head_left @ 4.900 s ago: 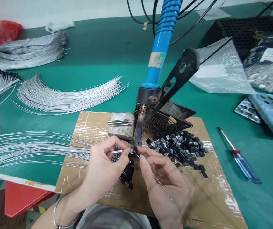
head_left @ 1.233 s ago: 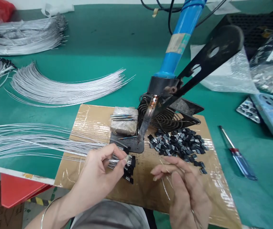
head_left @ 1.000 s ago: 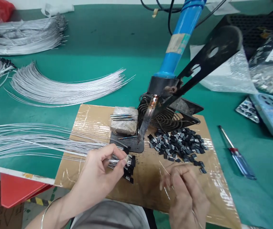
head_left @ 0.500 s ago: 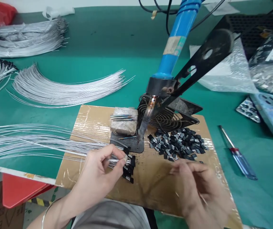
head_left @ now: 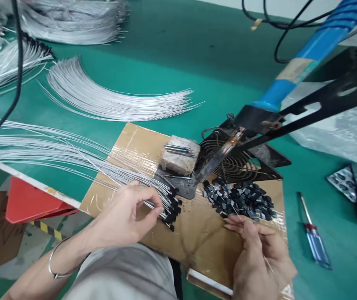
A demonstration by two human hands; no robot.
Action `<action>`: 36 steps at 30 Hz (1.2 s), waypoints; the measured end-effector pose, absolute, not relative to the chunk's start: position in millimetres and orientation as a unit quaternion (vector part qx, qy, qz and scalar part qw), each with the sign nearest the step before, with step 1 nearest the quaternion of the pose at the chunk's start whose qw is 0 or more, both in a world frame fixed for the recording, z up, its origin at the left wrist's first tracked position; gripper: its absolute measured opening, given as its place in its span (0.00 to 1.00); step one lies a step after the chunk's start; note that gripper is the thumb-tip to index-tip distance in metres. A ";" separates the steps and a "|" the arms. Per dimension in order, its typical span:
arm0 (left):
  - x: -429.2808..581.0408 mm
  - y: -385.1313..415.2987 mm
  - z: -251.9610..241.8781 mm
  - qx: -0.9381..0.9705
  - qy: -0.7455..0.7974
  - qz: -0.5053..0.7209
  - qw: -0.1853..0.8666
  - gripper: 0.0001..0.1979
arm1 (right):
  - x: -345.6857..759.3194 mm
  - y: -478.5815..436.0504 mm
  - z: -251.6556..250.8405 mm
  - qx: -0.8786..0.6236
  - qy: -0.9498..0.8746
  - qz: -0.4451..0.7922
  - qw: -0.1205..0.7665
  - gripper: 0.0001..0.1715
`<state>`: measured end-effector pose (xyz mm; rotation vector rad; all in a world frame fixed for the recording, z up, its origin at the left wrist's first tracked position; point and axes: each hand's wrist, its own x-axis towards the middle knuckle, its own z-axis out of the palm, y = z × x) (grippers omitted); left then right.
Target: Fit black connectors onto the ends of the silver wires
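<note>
My left hand (head_left: 134, 212) is closed in a pinch, thumb and forefinger tips together over the bundle of thin white wires (head_left: 100, 156). What sits between those tips, if anything, I cannot make out. Small black connectors (head_left: 173, 212) cap the wires' right ends just beyond my fingertips. My right hand (head_left: 256, 246) grips a thin silvery wire (head_left: 269, 266) that looks like solder; its tip pokes out above the fingers, at the front edge of a pile of small black connector pieces (head_left: 240, 198). A soldering iron (head_left: 218, 154) slants down between the hands, its tip above a dark plate.
A sponge block (head_left: 180, 156) with metal tips on it and a black fan (head_left: 228, 156) stand behind on the cardboard (head_left: 134, 141). A screwdriver (head_left: 314, 237) lies at right. More white wires (head_left: 116, 100) lie at back left. A black cable (head_left: 17, 83) hangs at left.
The view has swung, so the bench sits differently in the picture. My right hand has come closer to the connector pile. The whitish bit seen in my left fingertips no longer shows.
</note>
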<state>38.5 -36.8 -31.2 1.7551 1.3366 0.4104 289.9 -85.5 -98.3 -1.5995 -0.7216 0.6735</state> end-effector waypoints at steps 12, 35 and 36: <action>42.5 -44.0 -23.5 0.709 0.510 0.191 0.447 0.06 | 291.7 -88.4 -99.4 -0.690 -0.312 0.295 0.583 0.12; 48.3 -41.2 -28.9 0.714 0.517 0.203 0.426 0.06 | 293.2 -87.1 -99.4 -0.704 -0.315 0.296 0.563 0.15; 48.8 -40.7 -30.3 0.715 0.514 0.210 0.425 0.06 | 293.0 -87.1 -99.3 -0.704 -0.314 0.296 0.564 0.15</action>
